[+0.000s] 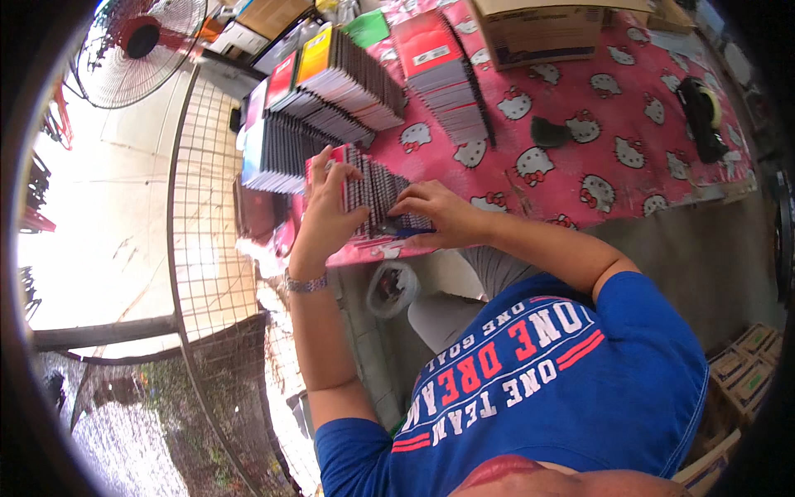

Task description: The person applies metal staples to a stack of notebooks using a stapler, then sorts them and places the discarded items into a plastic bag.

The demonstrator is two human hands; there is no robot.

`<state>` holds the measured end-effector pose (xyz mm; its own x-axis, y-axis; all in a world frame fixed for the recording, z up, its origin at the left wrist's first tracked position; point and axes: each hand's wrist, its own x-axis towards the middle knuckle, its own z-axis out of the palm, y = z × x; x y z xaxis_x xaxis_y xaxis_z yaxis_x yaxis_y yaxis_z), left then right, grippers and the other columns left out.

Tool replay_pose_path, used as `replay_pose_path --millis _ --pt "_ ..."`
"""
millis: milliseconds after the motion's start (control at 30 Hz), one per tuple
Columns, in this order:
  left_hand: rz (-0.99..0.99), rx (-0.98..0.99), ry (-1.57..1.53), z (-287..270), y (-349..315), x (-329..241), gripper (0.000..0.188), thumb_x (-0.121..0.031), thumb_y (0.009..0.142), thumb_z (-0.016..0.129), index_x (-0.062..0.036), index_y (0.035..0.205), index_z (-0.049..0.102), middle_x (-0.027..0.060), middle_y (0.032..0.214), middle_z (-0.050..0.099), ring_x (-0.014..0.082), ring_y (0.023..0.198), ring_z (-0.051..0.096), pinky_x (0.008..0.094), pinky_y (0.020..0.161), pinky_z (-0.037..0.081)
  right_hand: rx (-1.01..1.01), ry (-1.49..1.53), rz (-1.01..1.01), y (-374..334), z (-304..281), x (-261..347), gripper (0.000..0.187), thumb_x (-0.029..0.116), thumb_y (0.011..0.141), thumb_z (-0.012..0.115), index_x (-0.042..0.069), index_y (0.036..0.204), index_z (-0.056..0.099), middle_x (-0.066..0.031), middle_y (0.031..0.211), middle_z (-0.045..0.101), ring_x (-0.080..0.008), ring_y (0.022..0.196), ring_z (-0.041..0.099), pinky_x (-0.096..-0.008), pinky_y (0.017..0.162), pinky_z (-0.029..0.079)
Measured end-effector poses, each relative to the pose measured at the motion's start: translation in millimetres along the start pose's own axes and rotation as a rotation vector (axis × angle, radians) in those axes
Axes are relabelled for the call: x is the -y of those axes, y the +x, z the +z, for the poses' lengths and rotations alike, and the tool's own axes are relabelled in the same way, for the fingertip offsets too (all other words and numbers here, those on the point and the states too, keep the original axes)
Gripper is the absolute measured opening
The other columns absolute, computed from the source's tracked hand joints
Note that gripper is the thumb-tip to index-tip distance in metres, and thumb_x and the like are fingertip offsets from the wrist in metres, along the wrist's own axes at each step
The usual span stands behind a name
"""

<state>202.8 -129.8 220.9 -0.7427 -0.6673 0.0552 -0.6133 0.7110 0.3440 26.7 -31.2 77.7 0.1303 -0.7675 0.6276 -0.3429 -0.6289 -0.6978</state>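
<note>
A row of spiral-bound notebooks (pixel 377 184) with red covers lies at the near edge of the table, coil edges upward. My left hand (pixel 325 207) rests against the row's left end, thumb and fingers apart and curved over the top notebooks. At the right end, my right hand (pixel 443 214) bends over the coils. A thin blue thing like a pen (pixel 414 233) shows between its thumb and fingers; the palm hides part of it. Directly behind my left hand stands another stack of notebooks (pixel 286 149) with dark coils.
More notebook stacks, one yellow-topped (pixel 317 56) and one red-topped (pixel 431 56), stand farther back on the pink patterned tablecloth (pixel 571 186). A cardboard box (pixel 542 37) sits at the back, a tape dispenser (pixel 702 120) at the right. A fan (pixel 141 40) is far left; a clear plastic container (pixel 391 288) is below the table edge.
</note>
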Motion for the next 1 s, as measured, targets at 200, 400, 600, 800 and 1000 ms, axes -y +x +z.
replay_pose_path --millis 200,400,600,800,1000 --pt "-0.078 0.067 -0.042 2 -2 -2 0.047 -0.008 0.065 0.072 -0.0121 0.109 0.055 0.0247 0.152 0.024 0.0442 0.143 0.021 0.0486 0.114 0.023 0.019 0.063 0.037 1 -4 0 0.052 0.024 0.072 0.081 0.011 0.117 0.06 -0.0094 0.115 0.058 -0.0306 0.109 0.054 -0.042 0.098 0.039" --pt "-0.065 0.02 -0.059 -1 -3 -10 0.045 -0.002 0.064 0.072 -0.0091 0.105 0.054 0.0194 0.148 0.03 0.0364 0.143 0.026 0.0425 0.113 0.027 0.027 0.017 -0.029 1 -7 -1 0.051 0.024 0.073 0.08 0.013 0.118 0.061 -0.008 0.113 0.058 -0.0274 0.11 0.054 -0.0426 0.099 0.037" --pt "-0.068 0.037 -0.037 -2 -1 -11 0.046 -0.001 0.064 0.071 -0.009 0.107 0.055 0.0187 0.147 0.032 0.035 0.143 0.026 0.0425 0.112 0.028 0.056 -0.046 -0.064 0 -2 -2 0.052 0.022 0.069 0.078 0.014 0.117 0.06 -0.009 0.113 0.057 -0.0296 0.111 0.054 -0.0441 0.097 0.039" --pt "-0.117 0.057 -0.034 -2 -1 -13 0.046 -0.001 0.064 0.069 -0.0087 0.108 0.056 0.0181 0.147 0.031 0.0344 0.144 0.024 0.0427 0.111 0.029 0.032 0.043 -0.043 0 -4 -3 0.049 0.02 0.069 0.077 0.013 0.115 0.061 -0.0089 0.112 0.057 -0.0296 0.111 0.053 -0.0449 0.095 0.039" --pt "-0.089 0.056 0.01 1 0 -10 0.047 -0.006 0.063 0.068 -0.014 0.108 0.055 0.0198 0.15 0.026 0.0457 0.141 0.022 0.0505 0.113 0.023 0.415 0.619 0.393 12 -17 -2 0.031 0.024 0.086 0.068 0.006 0.111 0.062 -0.0118 0.108 0.058 -0.0283 0.101 0.058 -0.0368 0.086 0.044"
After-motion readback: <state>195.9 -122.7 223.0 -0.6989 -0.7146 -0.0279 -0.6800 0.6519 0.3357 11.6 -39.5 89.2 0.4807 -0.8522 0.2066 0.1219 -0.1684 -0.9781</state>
